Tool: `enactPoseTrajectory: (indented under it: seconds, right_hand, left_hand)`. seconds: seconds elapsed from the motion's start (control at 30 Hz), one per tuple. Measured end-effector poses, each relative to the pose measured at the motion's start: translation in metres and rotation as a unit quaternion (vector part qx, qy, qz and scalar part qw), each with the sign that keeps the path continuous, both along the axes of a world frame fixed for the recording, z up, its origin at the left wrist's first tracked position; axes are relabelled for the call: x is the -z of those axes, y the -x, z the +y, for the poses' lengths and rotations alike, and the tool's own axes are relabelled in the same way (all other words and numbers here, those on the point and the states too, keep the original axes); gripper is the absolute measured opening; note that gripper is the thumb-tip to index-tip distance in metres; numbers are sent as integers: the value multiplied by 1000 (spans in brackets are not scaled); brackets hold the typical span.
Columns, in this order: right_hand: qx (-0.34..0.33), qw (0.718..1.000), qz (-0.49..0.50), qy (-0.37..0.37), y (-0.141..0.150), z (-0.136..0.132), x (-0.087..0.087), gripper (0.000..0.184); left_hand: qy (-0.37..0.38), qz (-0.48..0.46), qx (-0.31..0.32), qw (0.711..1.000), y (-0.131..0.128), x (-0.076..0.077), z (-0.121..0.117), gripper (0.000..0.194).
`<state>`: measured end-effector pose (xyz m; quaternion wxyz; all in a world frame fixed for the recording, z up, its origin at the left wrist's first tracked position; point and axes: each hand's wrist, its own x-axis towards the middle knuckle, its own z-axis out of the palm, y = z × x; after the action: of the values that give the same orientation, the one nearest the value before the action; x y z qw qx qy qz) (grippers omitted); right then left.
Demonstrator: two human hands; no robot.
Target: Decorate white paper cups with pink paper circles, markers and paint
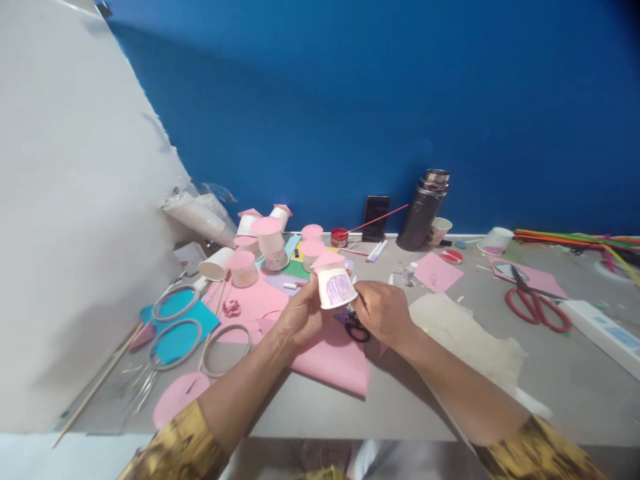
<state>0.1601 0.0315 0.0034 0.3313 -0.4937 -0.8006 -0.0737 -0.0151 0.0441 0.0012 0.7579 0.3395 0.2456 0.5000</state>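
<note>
An upside-down white paper cup (337,288) with a purple scribbled patch on its side and a pink paper cone (327,259) on top is held over the table. My left hand (303,313) grips it from the left, thumb along its side. Closed fingers of my right hand (383,310) meet the cup's rim at the right; their tips are partly hidden. Below the hands lie pink paper sheets (335,367) and scissors with black handles (357,329).
Several pink-topped paper cups (270,243) stand at the back left, near embroidery hoops (175,343). Behind are a phone (376,217) and a dark flask (423,213). Red-handled scissors (537,310), crumpled paper (465,340) and a white power strip (605,337) lie right.
</note>
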Motion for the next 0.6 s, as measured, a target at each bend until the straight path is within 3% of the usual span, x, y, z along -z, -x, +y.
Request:
enactPoseTrajectory:
  seconds: [0.13,0.23,0.37,0.5,0.6]
  right_hand:
    - [25,998,-26,-51,-10,5,-1,32]
    - [29,997,-49,-60,-15,7,-3,26]
    - [-10,992,-121,-10,-14,7,-1,17]
    - [-60,984,-162,41,-8,5,2,16]
    - [-63,984,-155,64,-7,4,1,17]
  left_hand:
    - [-39,25,18,999,4,-3,2,56]
    - [-61,51,-32,996,12,-10,9,62]
    - [-117,108,-138,978,21,-16,14,58]
    - [-182,219,-150,947,23,-14,9,49]
    - [-186,264,-136,937,22,-10,8,41]
